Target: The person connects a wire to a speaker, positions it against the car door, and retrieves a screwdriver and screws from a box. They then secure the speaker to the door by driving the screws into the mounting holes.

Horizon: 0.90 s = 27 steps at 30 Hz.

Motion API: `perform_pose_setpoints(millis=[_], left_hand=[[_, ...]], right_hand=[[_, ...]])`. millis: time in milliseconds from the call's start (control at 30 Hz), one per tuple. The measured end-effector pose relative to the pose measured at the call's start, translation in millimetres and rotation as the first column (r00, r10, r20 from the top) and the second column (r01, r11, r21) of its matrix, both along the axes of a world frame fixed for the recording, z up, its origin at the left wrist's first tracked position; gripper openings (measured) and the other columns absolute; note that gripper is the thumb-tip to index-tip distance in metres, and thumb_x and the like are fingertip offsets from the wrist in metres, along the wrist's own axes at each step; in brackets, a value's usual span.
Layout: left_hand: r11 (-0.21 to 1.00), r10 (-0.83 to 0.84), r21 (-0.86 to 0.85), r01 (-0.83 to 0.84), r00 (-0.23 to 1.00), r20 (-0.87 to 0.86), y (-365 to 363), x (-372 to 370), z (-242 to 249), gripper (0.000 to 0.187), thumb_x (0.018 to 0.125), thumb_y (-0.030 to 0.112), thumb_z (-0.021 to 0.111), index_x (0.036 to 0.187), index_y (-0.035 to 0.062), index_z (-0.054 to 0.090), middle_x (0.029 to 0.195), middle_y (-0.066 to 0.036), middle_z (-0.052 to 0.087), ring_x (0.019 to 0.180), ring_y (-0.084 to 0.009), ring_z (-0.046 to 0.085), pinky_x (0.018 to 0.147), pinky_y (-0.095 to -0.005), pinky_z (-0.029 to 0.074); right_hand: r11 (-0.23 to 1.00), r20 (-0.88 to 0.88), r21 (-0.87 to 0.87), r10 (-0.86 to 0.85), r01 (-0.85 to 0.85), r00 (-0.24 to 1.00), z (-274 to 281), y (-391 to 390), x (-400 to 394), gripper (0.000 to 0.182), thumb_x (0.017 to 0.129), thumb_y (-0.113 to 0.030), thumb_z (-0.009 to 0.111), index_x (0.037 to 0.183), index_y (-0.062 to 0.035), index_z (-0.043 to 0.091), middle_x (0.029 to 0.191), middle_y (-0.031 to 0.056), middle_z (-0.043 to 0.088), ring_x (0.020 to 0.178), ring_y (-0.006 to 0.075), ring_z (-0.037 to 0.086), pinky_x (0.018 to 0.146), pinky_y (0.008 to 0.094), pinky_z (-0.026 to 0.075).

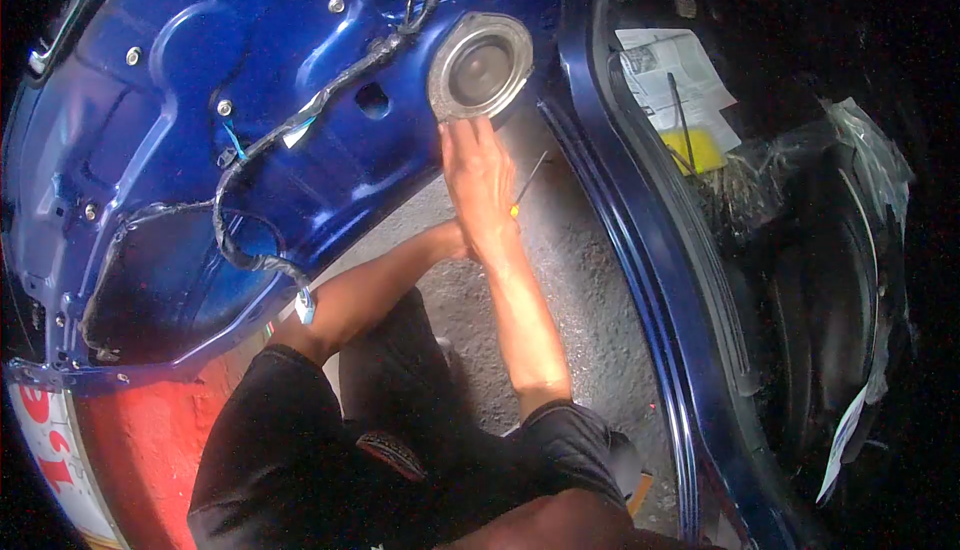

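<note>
A round car speaker (482,68) with a grey ring and dark cone sits against the lower corner of a blue door panel (330,165). My right hand (478,172) reaches up to its lower rim, the fingers closed together on that edge; the fingertips are partly hidden. My left hand (458,240) crosses behind my right wrist, so its fingers are out of sight. A screwdriver (531,178) with a bit of yellow handle and a thin shaft sticks out past that wrist, seemingly from my left hand.
A taped wiring harness (340,85) runs across the door, with a loose white connector (304,306) near my left forearm. At right are the blue door sill (640,280), printed papers (675,80), a yellow object (692,152) and clear plastic sheeting (870,150). Rough grey ground (590,300) lies below.
</note>
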<state>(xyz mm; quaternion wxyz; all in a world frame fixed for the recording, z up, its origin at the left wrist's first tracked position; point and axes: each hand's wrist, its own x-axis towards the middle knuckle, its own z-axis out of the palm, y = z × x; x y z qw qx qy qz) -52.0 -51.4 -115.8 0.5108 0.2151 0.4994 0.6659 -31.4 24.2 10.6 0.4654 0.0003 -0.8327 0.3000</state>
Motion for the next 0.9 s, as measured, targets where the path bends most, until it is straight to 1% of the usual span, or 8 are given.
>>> perform_pose_setpoints(millis=[133, 267, 367, 500, 600, 733, 833, 900], left_hand=[[1.0, 0.013, 0.013, -0.014, 0.998, 0.059, 0.4, 6.3, 16.8, 0.016, 0.094, 0.024, 0.068, 0.084, 0.0127, 0.063, 0.073, 0.006, 0.052, 0.067, -0.0061, 0.049, 0.062, -0.0262, 0.042], [0.995, -0.098, -0.05, 0.085, 0.899, -0.427, -1.7, -5.3, -5.7, 0.019, 0.096, 0.027, 0.064, 0.091, 0.0092, 0.063, 0.08, 0.005, 0.053, 0.072, -0.0068, 0.049, 0.069, -0.0276, 0.043], [0.931, -0.065, -0.364, 0.026, 0.993, -0.097, -0.5, -37.7, -84.0, 0.022, 0.097, 0.03, 0.061, 0.093, 0.0083, 0.063, 0.082, 0.004, 0.055, 0.074, -0.0069, 0.051, 0.071, -0.028, 0.044], [0.964, 0.052, -0.263, -0.029, 0.995, 0.082, 5.7, 2.4, 30.5, 0.022, 0.094, 0.029, 0.064, 0.085, 0.0121, 0.054, 0.078, 0.003, 0.046, 0.074, -0.0088, 0.047, 0.067, -0.0301, 0.041], [0.948, 0.146, -0.306, -0.085, 0.972, 0.183, 13.6, 21.3, 61.3, 0.027, 0.092, 0.032, 0.066, 0.079, 0.0143, 0.05, 0.072, 0.004, 0.042, 0.067, -0.0084, 0.045, 0.061, -0.0296, 0.038], [0.944, -0.068, -0.329, 0.039, 0.995, -0.076, 15.7, 1.1, 12.8, 0.03, 0.09, 0.034, 0.069, 0.078, 0.0139, 0.05, 0.068, 0.004, 0.042, 0.062, -0.0094, 0.045, 0.058, -0.0297, 0.038], [0.957, 0.0, -0.291, 0.0, 1.0, 0.0, 12.0, 1.5, 10.0, 0.029, 0.087, 0.034, 0.073, 0.084, 0.0122, 0.054, 0.072, 0.004, 0.047, 0.063, -0.0097, 0.047, 0.059, -0.0304, 0.04], [0.973, -0.095, -0.212, 0.092, 0.995, -0.004, 1.6, -50.9, -105.5, 0.031, 0.1, 0.033, 0.056, 0.078, 0.012, 0.054, 0.073, 0.006, 0.046, 0.066, -0.007, 0.043, 0.063, -0.0273, 0.039]], right_hand=[[0.998, 0.109, 0.06, -0.037, 0.031, 0.993, 4.7, 0.8, 3.0, 0.018, 0.092, -0.019, 0.063, 0.087, -0.0042, 0.056, 0.084, 0.0143, 0.055, 0.074, 0.0326, 0.064, 0.061, 0.0432, 0.055], [0.996, 0.193, 0.078, -0.044, 0.03, 0.98, 12.5, 0.8, 15.4, 0.01, 0.089, -0.011, 0.059, 0.094, -0.0037, 0.053, 0.088, 0.0154, 0.055, 0.077, 0.0329, 0.065, 0.063, 0.0432, 0.056], [0.994, 0.121, 0.107, 0.025, -0.038, 0.992, 3.9, 3.5, 13.0, 0.013, 0.083, -0.003, 0.056, 0.096, -0.003, 0.051, 0.091, 0.0171, 0.056, 0.08, 0.0341, 0.066, 0.065, 0.0439, 0.057], [0.994, 0.199, -0.007, 0.109, -0.11, 0.974, 1.0, -0.1, 12.7, 0.012, 0.091, -0.004, 0.052, 0.102, -0.0009, 0.052, 0.094, 0.0212, 0.056, 0.083, 0.0398, 0.065, 0.066, 0.0477, 0.055], [0.985, 0.165, -0.112, 0.146, -0.129, 0.975, 5.8, -1.7, 13.8, 0.014, 0.094, -0.007, 0.051, 0.105, 0.0005, 0.052, 0.096, 0.0236, 0.056, 0.083, 0.0433, 0.064, 0.067, 0.0503, 0.054], [0.964, 0.001, -0.189, 0.189, -0.186, 0.982, 4.6, -0.2, 11.4, 0.015, 0.093, -0.008, 0.054, 0.105, 0.0014, 0.053, 0.096, 0.0256, 0.056, 0.08, 0.0465, 0.062, 0.066, 0.0531, 0.052], [0.947, -0.09, -0.232, 0.207, -0.223, 0.974, -7.5, 1.5, 1.8, 0.01, 0.092, -0.005, 0.055, 0.1, 0.0015, 0.054, 0.092, 0.0263, 0.056, 0.079, 0.0477, 0.059, 0.065, 0.0548, 0.048], [0.931, -0.158, -0.257, 0.225, -0.26, 0.961, -5.2, 3.3, 1.9, 0.008, 0.089, -0.002, 0.057, 0.094, 0.0025, 0.054, 0.09, 0.0267, 0.056, 0.078, 0.0478, 0.057, 0.066, 0.0546, 0.046]])
